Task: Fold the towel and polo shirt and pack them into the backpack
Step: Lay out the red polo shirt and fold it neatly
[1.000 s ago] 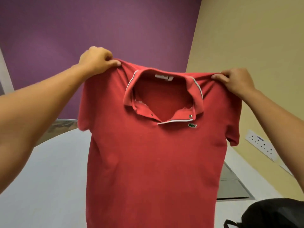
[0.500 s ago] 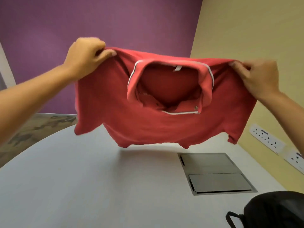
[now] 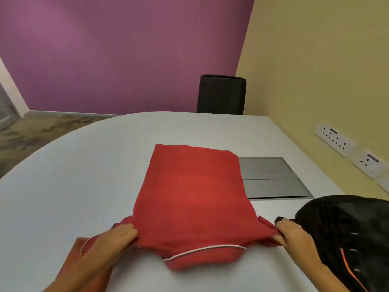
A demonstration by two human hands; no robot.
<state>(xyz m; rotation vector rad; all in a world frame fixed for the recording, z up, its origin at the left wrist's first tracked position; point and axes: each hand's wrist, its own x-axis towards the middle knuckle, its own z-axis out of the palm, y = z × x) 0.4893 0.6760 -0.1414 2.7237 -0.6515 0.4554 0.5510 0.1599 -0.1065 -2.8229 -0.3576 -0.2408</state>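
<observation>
Your white table [image 3: 63, 186] fills the lower view, its curved far edge toward the purple wall and its right edge along the yellow wall. On it, the red polo shirt [image 3: 193, 192] lies flat, back side up, in the middle of the surface, hem toward the far edge and collar toward you at the near edge; the white-trimmed collar [image 3: 202, 256] pokes out from under the shoulders. The black backpack [image 3: 347, 234] sits at the near right corner, just beside the shirt's right sleeve, an orange stripe showing on its side. A grey recessed panel [image 3: 271, 178] is set into the table between the shirt's right side and the right edge, and the shirt overlaps its left border.

Your left hand [image 3: 111, 239] holds the shirt's left shoulder, fingers bunching the cloth at the sleeve. Your right hand [image 3: 292, 234] pinches the right shoulder, fingers curled on the fabric, with the backpack just beside it. Behind the far edge stands a black chair back [image 3: 221, 93]. White wall sockets [image 3: 334, 138] line the yellow wall.
</observation>
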